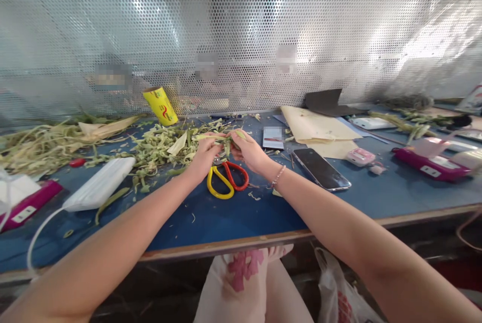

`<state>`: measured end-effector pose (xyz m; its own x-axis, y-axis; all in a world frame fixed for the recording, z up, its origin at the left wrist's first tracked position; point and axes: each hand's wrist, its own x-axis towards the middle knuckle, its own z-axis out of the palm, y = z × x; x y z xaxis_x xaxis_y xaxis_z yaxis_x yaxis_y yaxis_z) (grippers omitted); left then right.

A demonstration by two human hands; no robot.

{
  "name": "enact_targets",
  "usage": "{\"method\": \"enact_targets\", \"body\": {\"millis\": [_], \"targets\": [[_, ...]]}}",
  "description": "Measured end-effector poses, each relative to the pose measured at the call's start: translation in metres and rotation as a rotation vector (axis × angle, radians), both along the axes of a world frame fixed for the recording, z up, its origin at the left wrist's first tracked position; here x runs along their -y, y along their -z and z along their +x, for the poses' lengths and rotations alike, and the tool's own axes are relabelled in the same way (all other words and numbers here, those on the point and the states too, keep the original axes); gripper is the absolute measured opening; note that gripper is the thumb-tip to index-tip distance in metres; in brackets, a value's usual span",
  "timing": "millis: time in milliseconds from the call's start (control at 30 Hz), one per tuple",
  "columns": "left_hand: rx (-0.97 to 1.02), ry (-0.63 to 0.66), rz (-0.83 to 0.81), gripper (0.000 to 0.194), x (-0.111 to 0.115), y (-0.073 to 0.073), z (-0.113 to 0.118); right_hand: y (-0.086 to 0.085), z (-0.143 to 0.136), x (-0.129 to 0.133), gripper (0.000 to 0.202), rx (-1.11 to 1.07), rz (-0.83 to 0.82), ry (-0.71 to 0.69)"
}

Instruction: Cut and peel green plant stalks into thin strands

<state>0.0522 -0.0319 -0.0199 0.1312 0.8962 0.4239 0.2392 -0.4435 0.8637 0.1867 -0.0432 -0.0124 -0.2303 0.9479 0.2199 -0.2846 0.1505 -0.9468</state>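
Observation:
Both hands meet over the middle of the blue table. My left hand (207,154) is closed on a pale green plant piece (205,137), which stretches across to my right hand (246,149). The fingers of my right hand are pinched on the same greenery, and a leafy end pokes out between the hands. Just below them lie scissors with one yellow and one red handle (236,188), their blades partly hidden by the fingers. A heap of cut green pieces (160,146) spreads to the left of my left hand.
Long dry stalks (48,149) and a white power bank (100,185) are at left. A yellow roll (160,106) stands before the perforated metal screen (244,26). At right lie a phone (321,169), brown paper (320,124) and a magenta holder (429,165).

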Motion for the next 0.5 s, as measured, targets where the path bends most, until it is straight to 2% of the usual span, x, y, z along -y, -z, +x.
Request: {"method": "enact_targets", "body": {"millis": [100, 233, 333, 433, 500], "targets": [[-0.167, -0.115, 0.180, 0.009, 0.000, -0.004, -0.002, 0.000, 0.000, 0.000, 0.018, -0.023, 0.009, 0.001], [-0.323, -0.183, 0.378, 0.008, 0.004, -0.009, -0.003, 0.002, -0.001, 0.000, 0.023, -0.004, 0.082, -0.009], [-0.359, -0.136, 0.323, 0.009, 0.009, -0.009, 0.000, 0.004, -0.002, -0.001, 0.026, 0.035, 0.143, 0.008], [-0.307, -0.089, 0.192, 0.012, 0.014, -0.009, 0.003, 0.004, -0.001, -0.002, 0.023, 0.062, 0.197, 0.046], [-0.295, -0.084, 0.166, 0.012, 0.017, -0.010, 0.005, 0.003, -0.001, -0.003, 0.021, 0.046, 0.210, 0.063]]}}
